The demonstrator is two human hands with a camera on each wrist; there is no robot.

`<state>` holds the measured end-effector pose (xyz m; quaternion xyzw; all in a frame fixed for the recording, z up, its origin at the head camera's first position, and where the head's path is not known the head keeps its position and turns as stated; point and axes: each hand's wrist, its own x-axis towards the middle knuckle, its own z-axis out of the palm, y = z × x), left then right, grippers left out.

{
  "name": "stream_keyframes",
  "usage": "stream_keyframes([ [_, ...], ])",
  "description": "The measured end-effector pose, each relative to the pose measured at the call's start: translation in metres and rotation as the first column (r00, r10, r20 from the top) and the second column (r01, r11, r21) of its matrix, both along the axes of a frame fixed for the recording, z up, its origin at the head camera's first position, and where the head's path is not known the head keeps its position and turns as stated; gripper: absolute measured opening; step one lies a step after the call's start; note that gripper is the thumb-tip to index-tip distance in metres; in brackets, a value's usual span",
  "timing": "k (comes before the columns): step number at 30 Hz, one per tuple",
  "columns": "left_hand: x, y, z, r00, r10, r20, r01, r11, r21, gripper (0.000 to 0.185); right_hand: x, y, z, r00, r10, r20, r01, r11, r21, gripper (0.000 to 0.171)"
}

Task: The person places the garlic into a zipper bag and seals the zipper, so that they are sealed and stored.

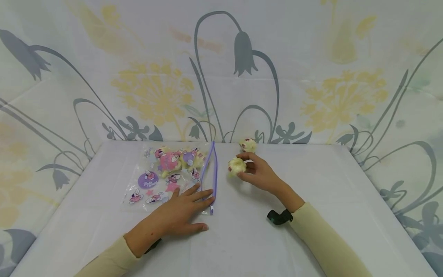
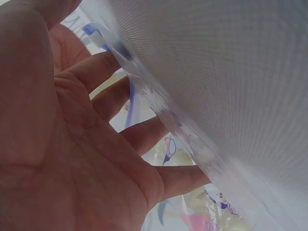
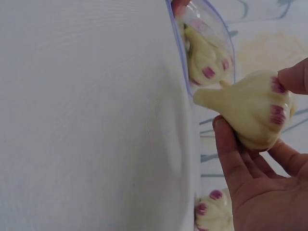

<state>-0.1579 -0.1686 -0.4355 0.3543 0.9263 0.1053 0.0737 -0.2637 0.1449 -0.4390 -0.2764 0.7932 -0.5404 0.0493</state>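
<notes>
A clear zip bag [image 1: 166,175] printed with pink and purple cartoon figures lies flat on the white table [image 1: 242,238], its purple zipper edge [image 1: 212,173] facing right. My left hand [image 1: 185,209] rests flat on the bag's near right corner with straight fingers [image 2: 139,134]. My right hand [image 1: 257,173] pinches a pale yellow toy garlic bulb [image 1: 237,166] with maroon marks [image 3: 252,108] just right of the bag's mouth. A second garlic bulb [image 1: 248,145] lies on the table behind it [image 3: 214,211]. More yellow pieces sit inside the bag [image 3: 204,57].
A floral sheet [image 1: 221,69] with grey and yellow flowers hangs behind and around the table. Bare white tabletop stretches to the right and toward me. A black wrist strap [image 1: 279,216] sits on my right forearm.
</notes>
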Motion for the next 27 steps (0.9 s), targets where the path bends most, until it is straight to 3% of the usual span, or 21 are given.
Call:
stream_keyframes([
  [10,0.000,0.000,0.001,1.000,0.003,0.002,-0.003,1.000,0.000,0.078,-0.005,-0.020,-0.004,0.994,-0.064,0.089,0.061,0.998,0.030,0.049],
  [27,0.000,0.000,0.003,1.000,0.006,0.021,-0.005,1.000,-0.016,0.078,-0.010,-0.044,-0.006,0.978,-0.099,0.185,0.086,0.993,0.077,0.046],
])
